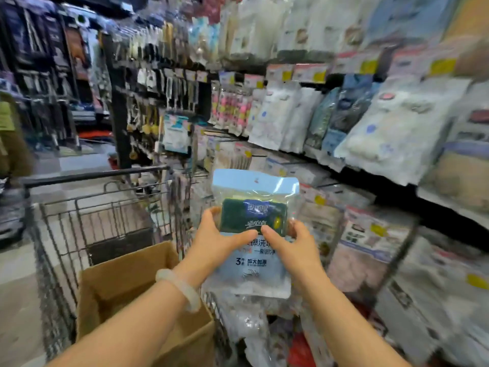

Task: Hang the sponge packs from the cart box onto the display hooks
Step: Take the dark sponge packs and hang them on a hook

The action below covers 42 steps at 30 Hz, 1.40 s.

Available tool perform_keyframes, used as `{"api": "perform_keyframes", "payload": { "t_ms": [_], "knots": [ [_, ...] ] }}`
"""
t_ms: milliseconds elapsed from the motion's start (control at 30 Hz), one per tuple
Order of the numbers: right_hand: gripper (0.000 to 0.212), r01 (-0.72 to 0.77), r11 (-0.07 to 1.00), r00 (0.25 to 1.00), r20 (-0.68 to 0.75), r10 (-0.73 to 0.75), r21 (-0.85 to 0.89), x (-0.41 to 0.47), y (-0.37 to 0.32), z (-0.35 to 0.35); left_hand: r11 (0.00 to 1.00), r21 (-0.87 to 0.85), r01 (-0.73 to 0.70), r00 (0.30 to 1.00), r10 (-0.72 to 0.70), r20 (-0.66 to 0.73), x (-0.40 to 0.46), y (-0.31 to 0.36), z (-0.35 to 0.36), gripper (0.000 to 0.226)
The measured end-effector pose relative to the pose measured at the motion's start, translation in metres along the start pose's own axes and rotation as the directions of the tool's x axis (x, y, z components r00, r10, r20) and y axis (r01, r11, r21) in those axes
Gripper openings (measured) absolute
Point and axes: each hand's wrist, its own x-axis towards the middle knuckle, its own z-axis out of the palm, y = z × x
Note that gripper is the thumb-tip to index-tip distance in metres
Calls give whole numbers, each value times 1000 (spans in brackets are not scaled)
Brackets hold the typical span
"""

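Observation:
A sponge pack [254, 205], pale blue plastic with a dark green sponge showing through, is held upright in front of the display. My left hand [217, 239] grips its left edge, thumb across the front. My right hand [293, 242] grips its right edge the same way. The pack's hang hole is at the top, facing up. The brown cardboard cart box [124, 282] sits open in the wire cart [79, 223] at lower left, under my left forearm. Hanging packs on the display hooks [277, 160] fill the wall to the right; the hooks themselves are blurred.
The shelf wall of hanging packets [383, 123] runs from the top centre to the right edge. More packets [370, 234] hang low on the right. The cart's dark handle bar [92, 176] crosses the left. A person in green [8, 133] stands at the far left in the aisle.

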Motion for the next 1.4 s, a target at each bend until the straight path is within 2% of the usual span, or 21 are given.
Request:
{"api": "perform_keyframes", "payload": {
  "t_ms": [67, 200, 333, 433, 533, 600, 700, 833, 967, 1200, 1400],
  "knots": [
    [42, 29, 1000, 995, -97, -28, 8, -14, -13, -52, 999, -14, -51, 997, 51, 64, -13, 22, 46, 88],
    [64, 56, 998, 959, -275, -60, -21, -54, -39, -162, 988, -81, -133, 965, 148, 216, -55, 70, 141, 79],
    [57, 140, 987, 900, -405, -162, -83, -105, -65, -274, 975, -162, -153, 919, 201, 340, -115, 117, 235, 92],
    [57, 154, 976, 866, -455, -210, -157, -143, -88, -349, 961, -229, -155, 884, 238, 402, -156, 148, 294, 77],
    [53, 165, 962, 831, -494, -253, -216, -177, -110, -406, 949, -287, -130, 842, 258, 473, -190, 173, 340, 78],
    [54, 166, 957, 823, -501, -267, -237, -197, -122, -436, 936, -325, -135, 821, 289, 493, -209, 188, 365, 70],
    [66, 164, 955, 809, -520, -274, -247, -218, -141, -470, 916, -369, -156, 779, 344, 524, -228, 211, 396, 60],
    [60, 254, 947, 806, -498, -320, -198, -226, -172, -502, 886, -438, -151, 730, 399, 555, -234, 248, 421, 54],
    [65, 321, 926, 753, -540, -376, -198, -216, -200, -517, 853, -499, -152, 652, 466, 598, -219, 285, 433, 64],
    [31, 325, 940, 732, -601, -320, -105, -164, -215, -533, 831, -554, -54, 593, 473, 651, -159, 308, 445, 71],
    [26, 396, 918, 728, -610, -312, 3, -130, -212, -539, 821, -568, -49, 537, 502, 678, -124, 316, 454, 68]
  ]
}}
